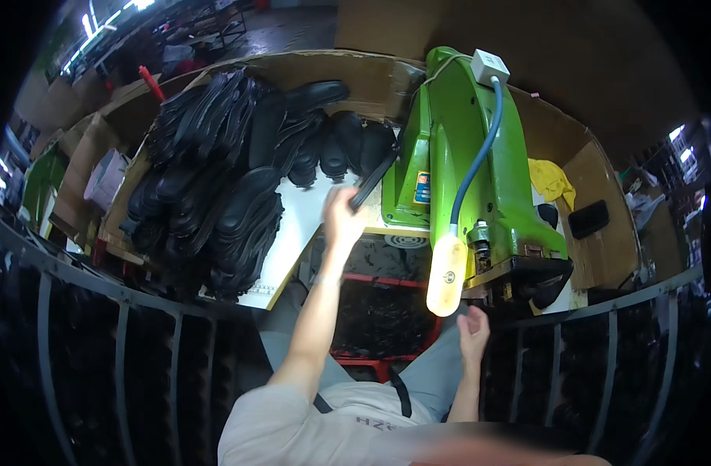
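My left hand (pixel 342 211) is closed on a black shoe sole (pixel 376 180), which slants up and to the right from the fingers. It is above the table's front edge, left of a green machine (pixel 479 147). Low on the right, my right hand (pixel 473 332) is below the machine's front end, beside the lower tip of a lit yellow-white lamp (pixel 447 276). Its fingers are loosely bent and a little apart, with nothing plainly held. Stacks of black shoe soles (pixel 243 202) fill the left of the white tabletop (pixel 293 221).
A cardboard wall (pixel 371 78) runs round the back of the table. To the machine's right lie a yellow cloth (pixel 552 182) and a dark flat object (pixel 589 220). Grey metal rails (pixel 611 365) curve along both sides. Below, a red-framed bin (pixel 382 318) holds black scraps between my legs.
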`<state>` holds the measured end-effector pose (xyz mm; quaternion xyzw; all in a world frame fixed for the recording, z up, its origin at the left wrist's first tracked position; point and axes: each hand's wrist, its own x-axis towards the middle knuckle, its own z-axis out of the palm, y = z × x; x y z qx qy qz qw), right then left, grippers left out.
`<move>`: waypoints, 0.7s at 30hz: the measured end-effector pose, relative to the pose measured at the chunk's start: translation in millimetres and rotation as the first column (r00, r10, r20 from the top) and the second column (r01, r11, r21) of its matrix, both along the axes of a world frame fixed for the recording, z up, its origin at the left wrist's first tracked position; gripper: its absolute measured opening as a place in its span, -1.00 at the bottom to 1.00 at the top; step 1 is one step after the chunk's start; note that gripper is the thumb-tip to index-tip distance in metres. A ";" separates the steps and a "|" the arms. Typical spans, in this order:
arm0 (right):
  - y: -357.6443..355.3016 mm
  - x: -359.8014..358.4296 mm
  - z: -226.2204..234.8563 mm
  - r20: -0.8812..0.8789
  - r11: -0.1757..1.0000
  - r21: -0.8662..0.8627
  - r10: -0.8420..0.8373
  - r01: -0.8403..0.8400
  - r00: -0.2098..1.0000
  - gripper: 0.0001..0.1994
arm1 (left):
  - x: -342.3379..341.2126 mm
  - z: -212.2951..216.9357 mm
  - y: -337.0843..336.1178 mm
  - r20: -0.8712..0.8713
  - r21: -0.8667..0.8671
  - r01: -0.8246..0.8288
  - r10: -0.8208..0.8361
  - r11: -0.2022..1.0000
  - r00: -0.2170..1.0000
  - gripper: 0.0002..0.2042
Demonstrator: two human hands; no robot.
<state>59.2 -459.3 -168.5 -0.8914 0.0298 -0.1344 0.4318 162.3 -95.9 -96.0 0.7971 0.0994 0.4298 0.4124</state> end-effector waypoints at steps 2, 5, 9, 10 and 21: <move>16.2 -13.8 7.4 -0.329 0.729 0.682 0.367 -0.050 0.870 -0.64 | -56.1 0.3 -6.4 0.008 -0.077 0.088 -0.087 0.993 0.996 -0.79; 24.2 -18.6 -7.8 -0.355 0.522 0.853 0.618 -0.028 0.701 -0.59 | -135.4 3.9 -36.2 -0.069 0.072 0.130 -0.125 0.989 0.990 -0.81; 51.2 -20.7 20.8 -0.289 0.122 0.932 0.818 0.342 0.497 -0.31 | -198.1 23.4 -65.6 -0.031 0.135 0.394 -0.393 0.909 0.919 -0.76; 39.9 -22.8 28.5 -0.259 0.095 0.932 0.848 0.349 0.462 -0.39 | -199.5 23.1 -78.1 -0.033 0.097 0.484 -0.483 0.870 0.875 -0.76; 15.3 -105.5 31.3 -0.205 0.376 0.925 0.387 0.049 0.899 -0.50 | -162.2 20.2 -183.4 0.193 -0.929 0.362 -0.735 0.075 0.650 -0.50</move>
